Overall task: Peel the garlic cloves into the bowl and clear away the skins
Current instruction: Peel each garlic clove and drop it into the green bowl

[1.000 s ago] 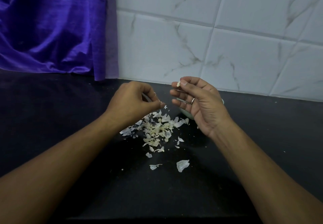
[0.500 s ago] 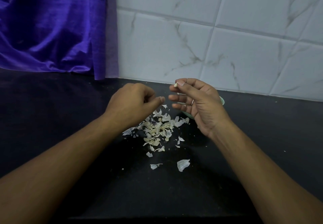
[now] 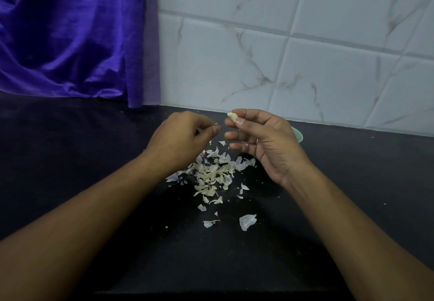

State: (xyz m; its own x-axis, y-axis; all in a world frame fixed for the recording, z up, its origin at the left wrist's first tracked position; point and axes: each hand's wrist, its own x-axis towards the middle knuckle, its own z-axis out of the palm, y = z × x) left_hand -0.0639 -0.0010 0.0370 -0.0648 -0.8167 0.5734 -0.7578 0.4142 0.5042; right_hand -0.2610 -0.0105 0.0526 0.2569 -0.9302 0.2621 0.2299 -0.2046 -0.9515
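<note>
Your right hand (image 3: 265, 145) has its grip clamped on a garlic clove (image 3: 232, 116), pinched between the thumb tip and the first finger, with the other fingers loosely curled below and apart from it. The clove sticks out of the grip with its long axis slanting, its narrow end aimed up and away from your palm toward the tiled wall (image 3: 293, 49). Your left hand (image 3: 180, 141) hangs just beside that grip, thumb tip pressed to the first finger. You cannot tell whether a scrap of skin is caught between them. Below the grip, between your two wrists, a heap of skins (image 3: 212, 174) lies on the dark counter (image 3: 352, 195), and one larger flake (image 3: 247, 222) lies apart from the heap, nearer to you. The bowl (image 3: 297, 134) sits behind your right hand, which covers all but a pale green sliver of its rim. A purple cloth (image 3: 70, 37) hangs well off beyond your left hand.
</note>
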